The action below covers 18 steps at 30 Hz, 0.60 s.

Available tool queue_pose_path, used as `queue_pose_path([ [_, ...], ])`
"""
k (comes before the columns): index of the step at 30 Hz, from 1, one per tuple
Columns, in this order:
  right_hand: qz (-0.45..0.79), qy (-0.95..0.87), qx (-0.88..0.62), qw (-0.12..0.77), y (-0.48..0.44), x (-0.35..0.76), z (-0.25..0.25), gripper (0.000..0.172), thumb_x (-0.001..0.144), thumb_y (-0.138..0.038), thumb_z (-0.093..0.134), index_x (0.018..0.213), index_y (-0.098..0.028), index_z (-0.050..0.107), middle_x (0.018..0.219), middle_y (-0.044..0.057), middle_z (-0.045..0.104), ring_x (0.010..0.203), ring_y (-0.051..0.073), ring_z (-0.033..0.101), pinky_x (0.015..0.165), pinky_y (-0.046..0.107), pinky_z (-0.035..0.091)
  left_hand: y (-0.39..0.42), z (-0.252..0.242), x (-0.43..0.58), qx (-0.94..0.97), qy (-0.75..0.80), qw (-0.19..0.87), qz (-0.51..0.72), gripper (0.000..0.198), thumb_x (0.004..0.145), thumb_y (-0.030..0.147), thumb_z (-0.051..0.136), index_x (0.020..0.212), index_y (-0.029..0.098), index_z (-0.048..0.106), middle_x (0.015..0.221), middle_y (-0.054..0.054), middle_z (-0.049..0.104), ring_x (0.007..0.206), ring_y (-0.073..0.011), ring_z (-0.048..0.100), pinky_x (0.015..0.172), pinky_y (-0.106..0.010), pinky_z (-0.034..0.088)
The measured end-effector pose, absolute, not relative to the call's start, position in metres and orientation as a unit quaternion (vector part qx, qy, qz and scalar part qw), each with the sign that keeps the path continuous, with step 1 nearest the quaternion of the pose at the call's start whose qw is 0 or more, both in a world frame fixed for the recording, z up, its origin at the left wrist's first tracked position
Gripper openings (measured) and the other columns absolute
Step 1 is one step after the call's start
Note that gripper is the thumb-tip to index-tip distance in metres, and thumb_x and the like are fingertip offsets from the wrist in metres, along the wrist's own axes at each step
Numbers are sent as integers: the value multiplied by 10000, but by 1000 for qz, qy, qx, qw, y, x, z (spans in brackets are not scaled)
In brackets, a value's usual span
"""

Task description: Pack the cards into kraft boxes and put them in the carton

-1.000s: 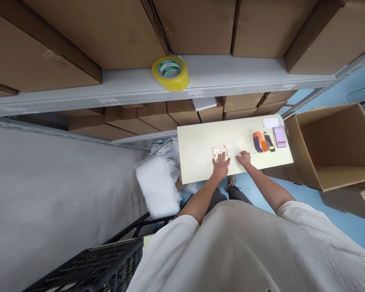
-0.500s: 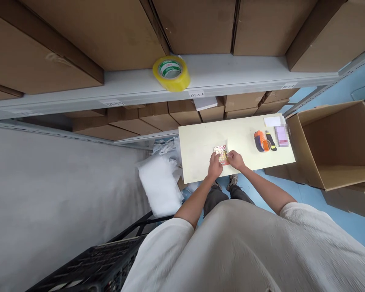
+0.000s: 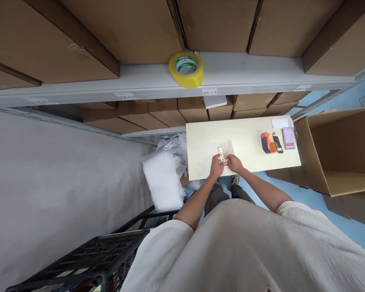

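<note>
A small, flat packet (image 3: pixel 226 148) is seen on the near side of the table (image 3: pixel 246 134), left of its middle. A narrow strip of colourful print is shown at its left, a pale, greyish part at its right, and a touch of red at its near edge; finer print cannot be read. Its left near corner is held by the left hand (image 3: pixel 217 165), its near edge by the closely drawn fingers of the right hand (image 3: pixel 235 163). To the right, an orange tape dispenser (image 3: pixel 265 142) and a cutter (image 3: pixel 278 143) are laid side by side.
</note>
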State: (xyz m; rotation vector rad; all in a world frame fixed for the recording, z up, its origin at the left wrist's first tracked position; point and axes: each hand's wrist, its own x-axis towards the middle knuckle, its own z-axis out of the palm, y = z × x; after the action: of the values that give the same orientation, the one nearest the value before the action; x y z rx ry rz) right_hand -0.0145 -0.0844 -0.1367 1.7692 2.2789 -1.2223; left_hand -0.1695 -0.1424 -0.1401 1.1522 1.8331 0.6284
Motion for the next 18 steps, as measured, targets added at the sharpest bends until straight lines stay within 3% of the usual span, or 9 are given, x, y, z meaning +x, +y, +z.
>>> queue_pose_path([
  [4, -400, 743, 537, -8, -90, -20, -138, 298, 931, -138, 571, 1171, -195, 739, 1153, 113, 740, 1055, 251, 669, 953, 335, 514, -143, -134, -173, 533, 726, 365, 236, 732, 865, -4, 491, 1552, 235, 567, 1553, -124, 616, 1491, -294, 556, 1276, -506, 467],
  [7, -436, 735, 518, -31, -92, -17, -138, 284, 911, -169, 592, 1133, -199, 766, 1116, 102, 754, 1082, 253, 680, 1007, 349, 525, -140, -135, -176, 552, 714, 382, 199, 741, 879, 25, 501, 1585, 242, 560, 1525, -104, 676, 1454, -311, 591, 1238, -521, 499],
  [11, -448, 700, 549, -91, -88, 0, -137, 357, 913, -171, 508, 1148, -209, 773, 1233, 109, 756, 1152, 246, 691, 1091, 370, 523, -138, -138, -177, 579, 706, 380, 152, 681, 923, 64, 522, 1581, 232, 577, 1579, -101, 650, 1450, -330, 596, 1227, -499, 499],
  [15, -390, 639, 654, -109, -75, 14, -138, 415, 864, -206, 543, 1231, -176, 734, 1218, 137, 739, 1076, 268, 701, 1033, 403, 561, -137, -136, -174, 620, 685, 361, 126, 639, 964, 109, 496, 1591, 212, 562, 1604, -141, 605, 1440, -352, 585, 1199, -509, 506],
  [18, -415, 601, 679, -72, -68, 14, -142, 418, 823, -232, 593, 1221, -203, 718, 1079, 84, 756, 992, 258, 705, 971, 389, 577, -139, -136, -171, 647, 671, 346, 103, 657, 973, 162, 512, 1630, 183, 511, 1642, -181, 545, 1457, -369, 555, 1190, -511, 498],
])
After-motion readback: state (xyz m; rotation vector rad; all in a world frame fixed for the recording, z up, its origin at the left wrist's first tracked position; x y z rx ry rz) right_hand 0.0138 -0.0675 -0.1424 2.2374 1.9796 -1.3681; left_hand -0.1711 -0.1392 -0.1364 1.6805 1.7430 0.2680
